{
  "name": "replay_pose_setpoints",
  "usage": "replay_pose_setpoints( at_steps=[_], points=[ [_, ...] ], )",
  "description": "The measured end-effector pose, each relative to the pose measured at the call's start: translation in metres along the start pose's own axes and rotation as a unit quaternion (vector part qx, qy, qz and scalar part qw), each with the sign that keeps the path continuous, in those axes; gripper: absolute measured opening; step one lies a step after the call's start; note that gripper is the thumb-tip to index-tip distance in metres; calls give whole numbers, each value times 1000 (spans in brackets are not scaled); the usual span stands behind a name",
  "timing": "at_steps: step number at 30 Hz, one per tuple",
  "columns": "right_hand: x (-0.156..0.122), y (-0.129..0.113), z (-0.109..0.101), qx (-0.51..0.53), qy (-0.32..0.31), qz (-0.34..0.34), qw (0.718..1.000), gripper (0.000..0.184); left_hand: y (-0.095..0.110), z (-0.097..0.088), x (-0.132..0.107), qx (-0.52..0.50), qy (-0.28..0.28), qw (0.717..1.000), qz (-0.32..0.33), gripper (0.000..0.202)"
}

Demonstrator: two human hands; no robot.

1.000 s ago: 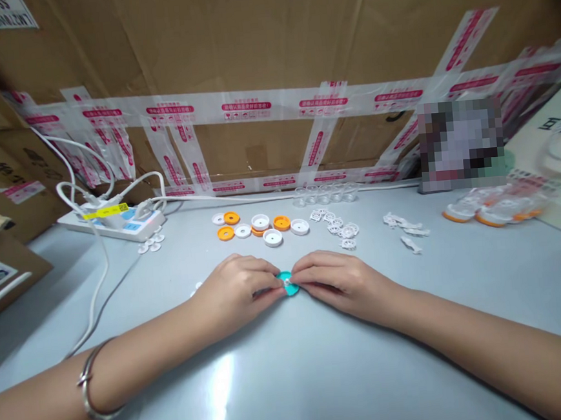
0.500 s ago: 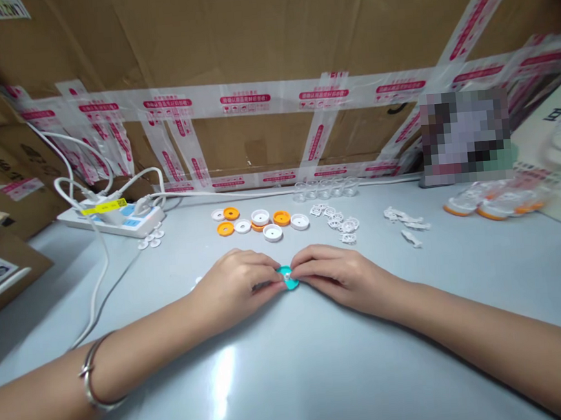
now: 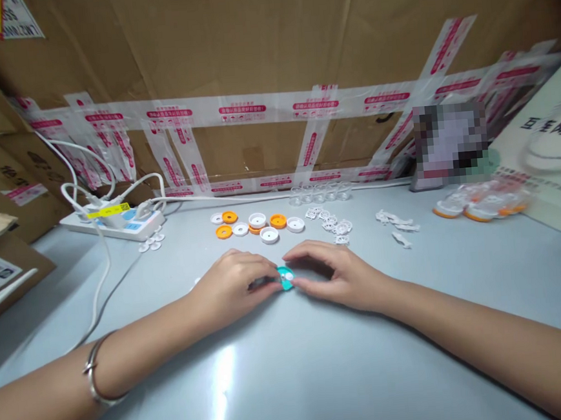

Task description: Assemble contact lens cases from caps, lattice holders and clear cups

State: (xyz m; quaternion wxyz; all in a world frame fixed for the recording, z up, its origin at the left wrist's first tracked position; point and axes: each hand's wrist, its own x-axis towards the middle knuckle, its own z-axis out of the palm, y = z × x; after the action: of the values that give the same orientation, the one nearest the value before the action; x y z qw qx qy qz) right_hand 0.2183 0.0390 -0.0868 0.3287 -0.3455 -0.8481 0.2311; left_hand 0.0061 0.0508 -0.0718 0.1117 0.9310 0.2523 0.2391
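Note:
A small teal round plastic part [image 3: 286, 286] with small white pieces on it is near the middle of the table. My left hand [image 3: 240, 279] grips its left side between thumb and fingers. Opposite it, my right hand [image 3: 346, 273] has its thumb and forefinger spread apart; the thumb tip is at the part's right edge, beside a white piece [image 3: 289, 276]. Whether that thumb presses on it I cannot tell. Beyond my hands lie white round caps [image 3: 269, 235] and orange round caps [image 3: 278, 221]. White openwork plastic pieces [image 3: 329, 222] are scattered to their right.
Clear round pieces [image 3: 321, 194] line the back by a taped cardboard box [image 3: 248, 44]. White elongated parts [image 3: 398, 220] and bagged orange-and-white parts [image 3: 479, 204] lie right. A power strip [image 3: 116, 224] with cables and small white discs [image 3: 151, 239] are left.
My right thumb and forefinger have parted from their pinch at the middle of the teal part. My left hand keeps its grip. The camera view has shifted slightly.

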Motion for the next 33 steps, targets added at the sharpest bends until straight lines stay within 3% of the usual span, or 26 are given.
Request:
replay_pose_setpoints(
  at_steps=[5,10,12,15,18,20,27,29,31,33],
  points=[
    [0,0,2,-10,-20,20,1000,41,2,-7,3,-7,17,999,-29,16],
    [1,1,2,-11,-36,38,999,42,-8,-21,16,35,65,991,-114,20],
    [1,0,2,-5,-43,48,998,39,-17,-25,25,61,66,989,-121,23],
    [1,-1,1,6,-51,50,997,36,-34,-27,37,93,19,990,-106,32],
    [1,0,1,9,-55,45,997,35,-48,-25,47,97,-85,986,-100,44],
    [1,1,1,11,-54,46,997,36,-54,-22,53,78,-125,984,-101,43],
    [1,1,1,17,-46,41,998,33,-53,-31,58,-49,-54,981,-178,29],
    [1,0,0,19,-46,44,998,33,-47,-37,49,-201,-29,954,-219,34],
    [1,0,0,20,-47,44,998,31,-40,-41,37,-360,-27,900,-243,41],
    [1,0,0,21,-47,35,998,28,-31,-42,24,-451,-41,854,-257,44]
  ],
)
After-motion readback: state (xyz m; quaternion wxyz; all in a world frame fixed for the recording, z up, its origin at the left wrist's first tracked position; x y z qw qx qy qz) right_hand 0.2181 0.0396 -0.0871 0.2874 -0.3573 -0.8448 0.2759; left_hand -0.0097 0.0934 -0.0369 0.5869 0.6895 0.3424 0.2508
